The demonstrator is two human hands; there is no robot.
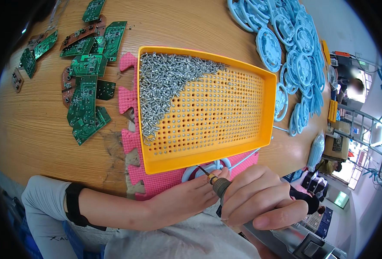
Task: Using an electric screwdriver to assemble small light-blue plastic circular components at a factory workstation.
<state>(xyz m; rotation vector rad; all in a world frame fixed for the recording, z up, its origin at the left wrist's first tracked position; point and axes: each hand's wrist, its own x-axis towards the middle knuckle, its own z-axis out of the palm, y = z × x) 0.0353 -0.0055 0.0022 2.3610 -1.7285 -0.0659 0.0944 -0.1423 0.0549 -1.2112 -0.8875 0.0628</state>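
My right hand (260, 196) is closed around an electric screwdriver (220, 184) with a knurled collar; its thin bit slants up and left toward a light-blue plastic housing (186, 174). The housing, with a dark red part inside its ring, lies at the near edge of the pink foam mat (156, 184). My left hand (184, 196) grips the housing from the near side, fingers close to the bit and partly hidden behind the screwdriver. A light-blue cord (245, 159) runs from the housing to the right. Whether the bit touches a screw cannot be made out.
Just beyond stands a yellow tray (208, 163) with rows of holes, many filled, and heaped silver screws (161, 82). Green circuit boards (87, 97) lie on the wooden table (48, 142) at left. Several blue housings (268, 49) pile up at far right.
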